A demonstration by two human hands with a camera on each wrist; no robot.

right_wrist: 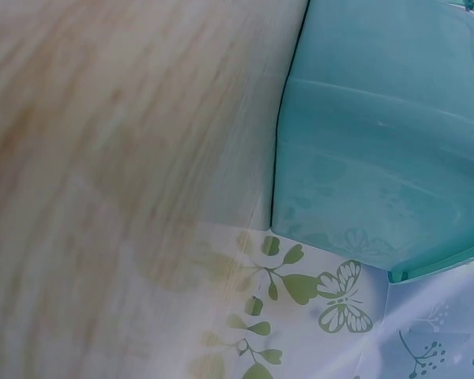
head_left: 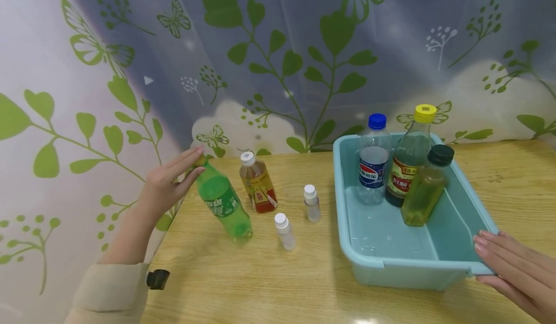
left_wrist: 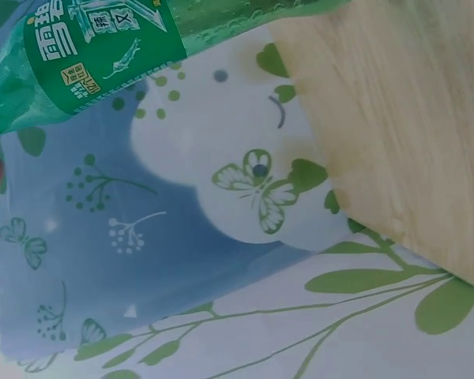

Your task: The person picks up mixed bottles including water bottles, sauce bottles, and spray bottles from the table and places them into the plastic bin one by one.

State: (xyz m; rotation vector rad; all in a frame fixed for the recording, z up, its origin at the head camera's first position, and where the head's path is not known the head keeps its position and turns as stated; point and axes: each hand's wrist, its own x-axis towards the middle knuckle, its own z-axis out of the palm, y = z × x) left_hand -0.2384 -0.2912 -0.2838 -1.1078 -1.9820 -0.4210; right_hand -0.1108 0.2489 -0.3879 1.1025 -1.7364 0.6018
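Observation:
My left hand (head_left: 167, 181) pinches the yellow-capped top of a green plastic soda bottle (head_left: 223, 203) between fingers and thumb. The bottle leans a little in the head view, its base at the wooden table. In the left wrist view its green label (left_wrist: 103, 47) shows large, with fingers at the left edge. My right hand (head_left: 521, 266) grips the near right corner of a light-blue plastic bin (head_left: 412, 271), fingers over the rim and thumb at the front. Inside the bin stand a blue-capped Pepsi bottle (head_left: 374, 169), a yellow-capped sauce bottle (head_left: 406, 162) and a dark-capped bottle of yellowish liquid (head_left: 423, 193).
An amber drink bottle (head_left: 258, 184) with a white cap stands right of the green bottle. Two small clear bottles with white caps, one nearer (head_left: 284, 232) and one farther (head_left: 312, 204), stand left of the bin. A patterned curtain (head_left: 278, 73) hangs behind the table.

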